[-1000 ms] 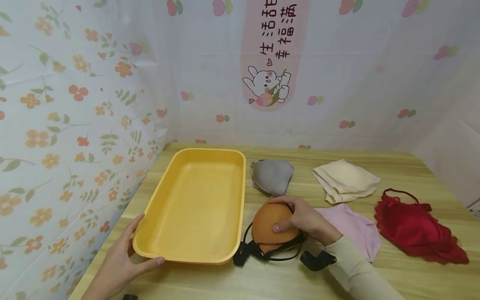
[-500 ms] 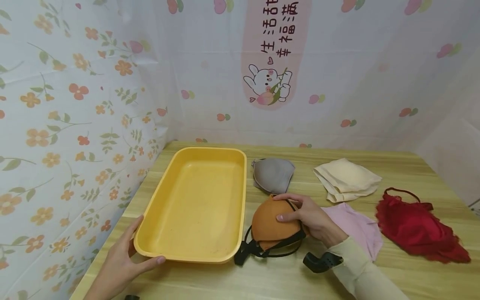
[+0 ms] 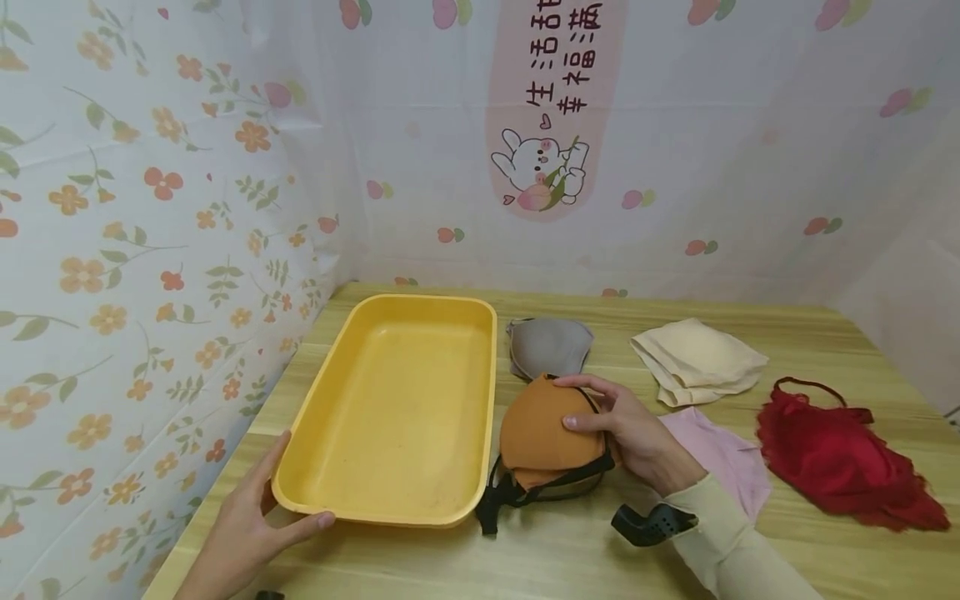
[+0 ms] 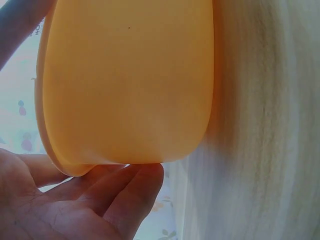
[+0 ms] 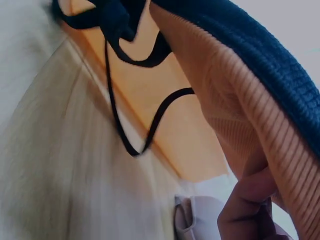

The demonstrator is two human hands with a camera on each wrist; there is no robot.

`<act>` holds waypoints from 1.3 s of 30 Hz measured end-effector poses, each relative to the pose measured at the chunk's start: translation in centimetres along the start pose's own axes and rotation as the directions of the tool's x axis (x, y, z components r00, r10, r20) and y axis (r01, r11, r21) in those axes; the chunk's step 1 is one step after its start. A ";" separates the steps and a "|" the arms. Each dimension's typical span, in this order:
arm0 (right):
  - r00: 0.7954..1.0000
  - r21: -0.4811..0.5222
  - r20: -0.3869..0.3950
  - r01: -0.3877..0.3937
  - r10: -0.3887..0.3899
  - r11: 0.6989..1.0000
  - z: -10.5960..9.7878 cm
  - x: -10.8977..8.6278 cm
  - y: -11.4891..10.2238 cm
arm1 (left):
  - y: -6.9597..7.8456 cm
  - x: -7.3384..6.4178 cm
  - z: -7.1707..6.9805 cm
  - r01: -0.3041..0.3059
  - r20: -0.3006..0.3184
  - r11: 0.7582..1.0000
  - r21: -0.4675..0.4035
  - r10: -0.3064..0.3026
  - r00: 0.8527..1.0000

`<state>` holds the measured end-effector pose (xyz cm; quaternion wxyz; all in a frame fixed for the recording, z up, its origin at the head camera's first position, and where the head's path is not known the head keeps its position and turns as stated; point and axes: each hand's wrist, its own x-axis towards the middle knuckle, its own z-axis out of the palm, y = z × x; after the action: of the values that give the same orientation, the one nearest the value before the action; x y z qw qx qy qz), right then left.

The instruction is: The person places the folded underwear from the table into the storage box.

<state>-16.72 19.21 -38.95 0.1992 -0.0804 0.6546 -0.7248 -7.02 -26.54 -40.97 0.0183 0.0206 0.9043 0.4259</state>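
My right hand (image 3: 633, 437) pinches an orange bra (image 3: 543, 437) with black trim and straps, thumb on the cup and fingers over its far edge. In the right wrist view, the bra's ribbed inner side (image 5: 225, 95) faces the camera and a thin black strap (image 5: 112, 100) hangs in a loop. The black band end (image 3: 491, 504) lies against the near right corner of a yellow tub (image 3: 489, 417). My left hand (image 3: 251, 508) holds the tub's near left corner, thumb along the front and fingers against the side wall.
Behind the orange bra lies a grey bra (image 3: 551, 346). Folded cream underwear (image 3: 697, 358), a lilac garment (image 3: 723, 458) and a red lace-edged bra (image 3: 840, 458) lie to the right on the wooden table (image 3: 420, 567). Printed cloth (image 3: 420, 150) hangs behind.
My right hand has raised and tilted the orange bra, its strap loop pulled in from the table. My left hand stays at the tub's corner.
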 end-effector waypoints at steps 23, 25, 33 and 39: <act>0.999 0.018 0.013 0.050 -0.051 0.999 1.1 0.9 -4.0 | 0.1 0.0 0.1 -0.025 0.006 1.000 0.008 0.025 1.000; 0.999 0.016 0.003 0.051 -0.051 0.999 1.4 1.2 -4.3 | 0.2 0.0 0.0 -0.022 0.008 0.999 0.024 0.022 1.000; 0.999 0.029 -0.018 0.045 -0.045 0.999 2.7 2.8 -6.1 | 0.1 -0.1 0.0 -0.015 0.008 1.000 -0.004 0.015 1.000; 0.996 0.053 -0.028 0.084 -0.083 0.995 3.6 3.4 -7.2 | 0.1 0.0 0.1 -0.036 -0.002 0.999 0.004 0.036 0.999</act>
<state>-19.73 15.02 -31.91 0.1623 -0.0930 0.6333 -0.7510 -7.02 -26.42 -40.93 0.0097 0.0365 0.9047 0.4244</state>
